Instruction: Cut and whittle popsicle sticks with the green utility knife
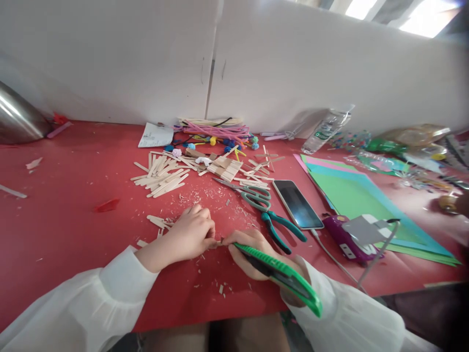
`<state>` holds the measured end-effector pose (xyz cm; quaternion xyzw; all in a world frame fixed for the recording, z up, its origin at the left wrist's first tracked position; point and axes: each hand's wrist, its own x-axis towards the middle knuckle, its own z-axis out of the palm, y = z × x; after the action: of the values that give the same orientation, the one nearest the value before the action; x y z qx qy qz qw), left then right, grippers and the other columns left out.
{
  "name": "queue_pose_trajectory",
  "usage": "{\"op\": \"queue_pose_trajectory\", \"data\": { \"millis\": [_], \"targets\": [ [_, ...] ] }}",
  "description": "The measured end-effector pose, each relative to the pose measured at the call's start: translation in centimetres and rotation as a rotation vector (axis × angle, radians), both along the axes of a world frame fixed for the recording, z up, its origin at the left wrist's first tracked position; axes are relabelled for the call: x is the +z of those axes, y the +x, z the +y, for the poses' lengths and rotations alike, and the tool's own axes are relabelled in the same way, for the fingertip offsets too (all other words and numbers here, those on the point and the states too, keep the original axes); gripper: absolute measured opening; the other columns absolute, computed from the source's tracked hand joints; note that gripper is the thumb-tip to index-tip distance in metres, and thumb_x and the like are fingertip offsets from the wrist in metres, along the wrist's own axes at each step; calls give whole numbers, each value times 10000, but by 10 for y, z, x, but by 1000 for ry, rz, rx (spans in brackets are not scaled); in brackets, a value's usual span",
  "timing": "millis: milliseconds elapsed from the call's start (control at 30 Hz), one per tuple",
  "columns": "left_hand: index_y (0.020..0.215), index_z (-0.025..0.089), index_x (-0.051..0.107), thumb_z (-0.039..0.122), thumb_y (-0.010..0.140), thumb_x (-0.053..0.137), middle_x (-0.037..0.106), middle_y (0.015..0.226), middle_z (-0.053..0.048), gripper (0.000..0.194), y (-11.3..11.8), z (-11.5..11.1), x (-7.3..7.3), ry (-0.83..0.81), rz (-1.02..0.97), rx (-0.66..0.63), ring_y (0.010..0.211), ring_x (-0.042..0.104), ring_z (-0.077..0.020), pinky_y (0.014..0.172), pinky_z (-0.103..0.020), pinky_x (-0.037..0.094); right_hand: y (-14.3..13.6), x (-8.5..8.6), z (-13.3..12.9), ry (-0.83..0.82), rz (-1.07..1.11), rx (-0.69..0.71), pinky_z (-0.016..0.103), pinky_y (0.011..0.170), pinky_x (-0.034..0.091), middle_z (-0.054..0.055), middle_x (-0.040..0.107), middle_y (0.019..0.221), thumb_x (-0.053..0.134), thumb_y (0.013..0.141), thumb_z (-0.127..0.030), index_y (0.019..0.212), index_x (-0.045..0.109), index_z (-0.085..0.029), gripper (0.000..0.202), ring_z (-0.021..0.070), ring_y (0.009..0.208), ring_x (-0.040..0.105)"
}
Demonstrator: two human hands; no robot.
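My right hand (251, 252) is closed round a green utility knife (282, 276), whose handle slants down to the right across my wrist. Its front end points at my left hand (192, 231), which pinches the end of a small wooden craft stick (219, 242). Both hands meet just above the red table, fingertips almost touching, and most of the stick is hidden by fingers. Small wood shavings (222, 288) are scattered beneath and around the hands. A few cut stick pieces (158, 221) lie beside my left wrist.
Behind my hands lie a pile of craft sticks (161, 173), grey scissors (256, 195) and teal-handled pliers (280, 227). To the right are a phone (298, 203) on a cable, a purple power strip (348, 239) and coloured paper sheets (366, 200). Pipe cleaners (216, 131) sit by the white wall.
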<state>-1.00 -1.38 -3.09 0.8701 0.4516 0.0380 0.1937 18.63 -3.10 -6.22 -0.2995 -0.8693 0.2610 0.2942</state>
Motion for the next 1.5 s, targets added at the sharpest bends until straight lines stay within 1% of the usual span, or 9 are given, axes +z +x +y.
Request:
{"op": "queue_pose_trajectory", "data": {
  "millis": [167,300,433,633,733,900,1167,1367,1500],
  "targets": [
    [692,165,621,263,849,626,560,851,-47,186,1,1,0,2,7,-3,870,483,-225,784,-337,395,3,-6,-4,7,7,-83,239,564,463,11,639,705,427,859,-153,877,587,-216,173,133,588,593],
    [679,168,611,234,831,642,558,839,-42,169,1,1,0,8,-8,-9,857,484,-219,772,-332,398,3,10,-10,-110,-41,-191,275,722,503,10,665,797,437,899,-203,889,596,-233,162,153,740,636],
    [680,167,610,207,822,645,560,845,-42,152,0,0,-1,15,-2,-8,869,492,-220,773,-333,401,1,23,-11,-171,-20,-187,288,787,504,2,658,783,426,902,-215,904,594,-226,168,145,751,635],
    [685,168,608,207,820,643,565,850,-43,145,1,1,1,5,21,-8,865,497,-218,763,-331,407,-2,28,-9,-258,-30,-140,260,743,505,13,676,816,426,880,-185,885,601,-214,177,144,761,640],
    [680,171,605,203,819,637,564,848,-39,147,0,1,1,5,20,-10,853,497,-214,754,-329,408,-2,23,-6,-261,-17,-130,253,720,497,10,671,797,431,874,-184,870,601,-209,172,139,733,634],
    [673,170,606,195,814,636,564,834,-39,146,0,0,1,5,1,-13,852,502,-219,749,-332,404,-1,11,2,-217,25,-110,233,574,458,-11,625,664,441,857,-222,822,596,-199,161,122,577,587],
    [670,167,593,135,812,589,569,838,-49,146,1,-2,3,20,32,-13,843,507,-223,735,-328,401,2,12,-1,-217,23,-97,240,590,464,-4,644,703,436,858,-213,840,589,-207,153,126,592,587],
    [667,170,586,155,813,599,564,821,-42,148,1,-2,3,35,34,-4,839,512,-217,737,-322,402,4,11,-4,-246,17,-150,264,690,482,-11,619,716,439,894,-225,897,604,-203,166,129,645,595],
    [669,170,593,150,805,616,564,819,-40,140,1,-1,3,18,11,0,846,513,-220,736,-321,399,2,14,-3,-265,19,-104,256,679,485,-10,622,721,439,889,-205,883,610,-200,171,123,631,588]
  ]
}}
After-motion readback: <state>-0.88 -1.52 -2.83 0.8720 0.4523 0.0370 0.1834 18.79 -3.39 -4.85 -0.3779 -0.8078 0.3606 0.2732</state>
